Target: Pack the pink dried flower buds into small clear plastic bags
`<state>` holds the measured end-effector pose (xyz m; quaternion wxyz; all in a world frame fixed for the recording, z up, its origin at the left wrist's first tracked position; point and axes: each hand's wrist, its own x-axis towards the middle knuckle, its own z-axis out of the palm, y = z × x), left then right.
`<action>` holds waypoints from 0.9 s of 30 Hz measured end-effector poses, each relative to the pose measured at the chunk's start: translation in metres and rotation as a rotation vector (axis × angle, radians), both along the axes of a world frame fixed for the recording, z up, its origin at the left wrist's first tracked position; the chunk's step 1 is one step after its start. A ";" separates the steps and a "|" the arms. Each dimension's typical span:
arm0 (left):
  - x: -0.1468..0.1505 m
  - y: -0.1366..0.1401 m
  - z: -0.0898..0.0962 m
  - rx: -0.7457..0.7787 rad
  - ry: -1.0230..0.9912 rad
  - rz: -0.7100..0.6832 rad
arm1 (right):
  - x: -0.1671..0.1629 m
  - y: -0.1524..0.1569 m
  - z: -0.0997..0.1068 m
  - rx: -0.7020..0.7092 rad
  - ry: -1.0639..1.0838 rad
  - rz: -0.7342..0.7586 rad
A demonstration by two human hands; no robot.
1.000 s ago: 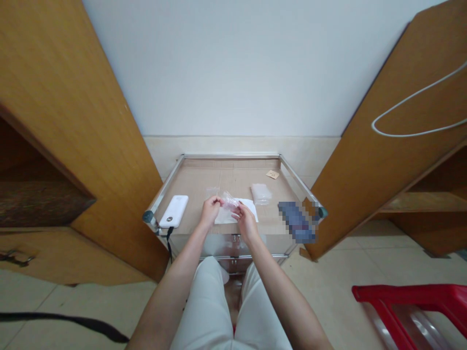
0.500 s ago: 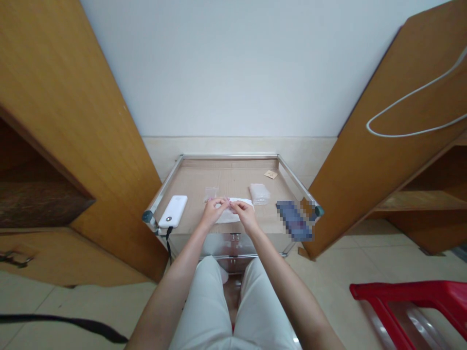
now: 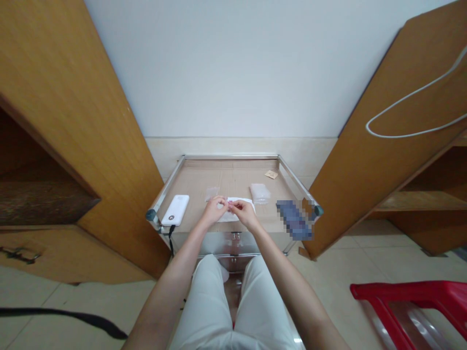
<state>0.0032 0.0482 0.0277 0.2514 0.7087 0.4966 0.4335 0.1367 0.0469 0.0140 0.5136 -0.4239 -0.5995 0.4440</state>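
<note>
Two hands (image 3: 213,212) partly hide the white sheet (image 3: 228,217).

Held item obscured by hands (image 3: 214,210), cut-off red stool (image 3: 419,289)

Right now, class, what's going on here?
A person's left hand and right hand work close together above a white sheet on a tabletop; anything between the fingers is too small to make out. A bundle of clear plastic lies beyond the right hand, and a white device to the left.
</note>
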 end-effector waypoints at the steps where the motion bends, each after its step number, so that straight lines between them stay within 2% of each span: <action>1: 0.001 0.000 -0.001 0.007 0.019 0.003 | 0.000 0.000 0.000 0.019 -0.039 -0.017; 9: 0.014 0.000 -0.010 0.071 0.084 0.186 | -0.007 -0.003 -0.005 0.209 -0.311 -0.196; 15: 0.013 0.003 -0.011 0.065 0.110 0.286 | -0.017 -0.003 -0.007 0.235 -0.348 -0.218; 20: 0.005 -0.001 -0.008 0.072 0.119 0.360 | -0.014 0.002 -0.009 0.181 -0.317 -0.365; 22: 0.002 -0.003 -0.007 0.082 0.125 0.345 | -0.010 0.004 -0.009 0.154 -0.323 -0.343; 24: -0.001 -0.005 -0.006 0.085 0.125 0.319 | -0.008 0.004 -0.008 0.163 -0.313 -0.255; 27: -0.002 -0.006 -0.004 0.090 0.119 0.298 | -0.006 0.000 -0.006 0.258 -0.296 -0.131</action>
